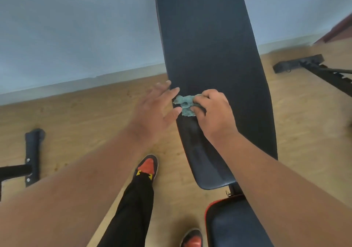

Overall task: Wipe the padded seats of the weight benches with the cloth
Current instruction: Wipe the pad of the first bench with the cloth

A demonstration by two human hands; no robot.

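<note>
The right hand (213, 111) pinches a crumpled teal cloth (185, 104) against the long dark back pad (215, 56) of the weight bench, near the pad's left edge. The left hand (156, 111) hovers just beside it with fingers spread and relaxed, fingertips close to the cloth. The red-trimmed seat pad (232, 225) lies nearer the person.

Cloth (184, 105) teal-green, mottled. Long bench pad (209, 56) dark navy, maybe black, blur makes it hard to call. Seat pad (234, 227) dark with red trim. Floor (85, 117) tan woodgrain. Wall (76, 28) pale blue-grey. Shoes (147, 166) red-orange and black, yellow accents; trousers (131, 208) black.
</note>
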